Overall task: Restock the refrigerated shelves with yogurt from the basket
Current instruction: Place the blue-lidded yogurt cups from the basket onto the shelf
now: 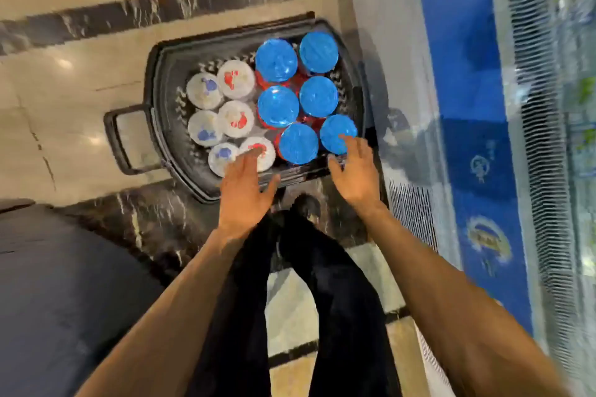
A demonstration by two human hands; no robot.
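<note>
Seen from above, both hands, left and right, reach spread-fingered and seemingly empty over yogurt tubs in a black basket on the floor.

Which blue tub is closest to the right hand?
The blue tub in the basket's near right corner: the right hand's fingertips overlap its lid, while the other five blue ones sit farther off.

Glossy blue foil lids, black plastic basket, polished stone floor.
</note>
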